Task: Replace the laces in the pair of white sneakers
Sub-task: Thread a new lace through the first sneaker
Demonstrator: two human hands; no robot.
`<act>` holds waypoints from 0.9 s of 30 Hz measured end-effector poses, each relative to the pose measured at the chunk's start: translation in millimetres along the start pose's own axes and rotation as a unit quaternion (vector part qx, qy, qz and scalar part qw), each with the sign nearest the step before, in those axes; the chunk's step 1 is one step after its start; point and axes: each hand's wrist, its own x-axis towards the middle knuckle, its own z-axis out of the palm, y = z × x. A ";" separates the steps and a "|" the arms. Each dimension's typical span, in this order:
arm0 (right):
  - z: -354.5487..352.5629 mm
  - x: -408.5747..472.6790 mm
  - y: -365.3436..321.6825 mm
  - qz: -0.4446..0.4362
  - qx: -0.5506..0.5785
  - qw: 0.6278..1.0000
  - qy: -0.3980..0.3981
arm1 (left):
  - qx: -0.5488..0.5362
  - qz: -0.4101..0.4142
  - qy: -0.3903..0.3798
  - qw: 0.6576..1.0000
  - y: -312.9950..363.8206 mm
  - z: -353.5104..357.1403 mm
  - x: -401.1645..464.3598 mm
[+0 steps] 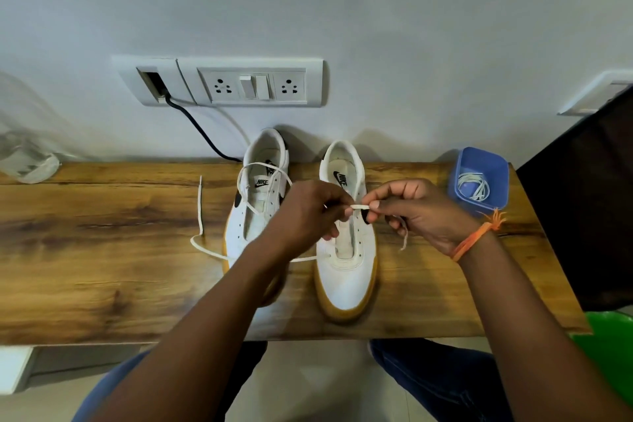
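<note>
Pinching a short stretch of white lace (360,206) between them, the left hand (301,212) and the right hand (423,212) are being held together just above the right sneaker (347,271). The lace is being gripped by the left hand's fingertips at one side and by the right hand's thumb and forefinger at the other, with the remaining fingers of both hands curled in. A loose end of the lace is hanging below the right hand, and an orange thread band (474,240) is being worn on that wrist. Another run of the lace is being led from the lowest eyelets of the right sneaker leftward under the left forearm. The left sneaker (255,216) is standing just beside the right one, both upright with toes toward the person, on the wooden worktop (102,250). A second white lace (200,216) is lying looped over the left sneaker and trailing across the worktop to its left. Near the worktop's right end, a blue plastic container (479,161) is holding more white laces. A wall socket panel (236,82) is being shown behind the sneakers.
</note>
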 end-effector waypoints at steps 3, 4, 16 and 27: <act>-7.6 -0.7 2.8 0.022 -0.029 0.999 0.024 | 0.107 -0.044 0.039 0.992 -16.1 -23.4 5.4; -9.5 -1.1 3.3 0.027 -0.047 0.998 0.030 | 0.141 -0.070 0.039 0.987 -23.5 -31.5 5.6; -9.6 0.3 11.3 0.065 -0.101 0.993 0.023 | 0.366 -0.240 0.056 0.897 -44.5 -49.6 -7.5; 11.3 -4.4 1.5 0.068 0.006 0.998 -0.010 | -0.242 -0.153 -0.119 0.951 0.2 20.3 -4.5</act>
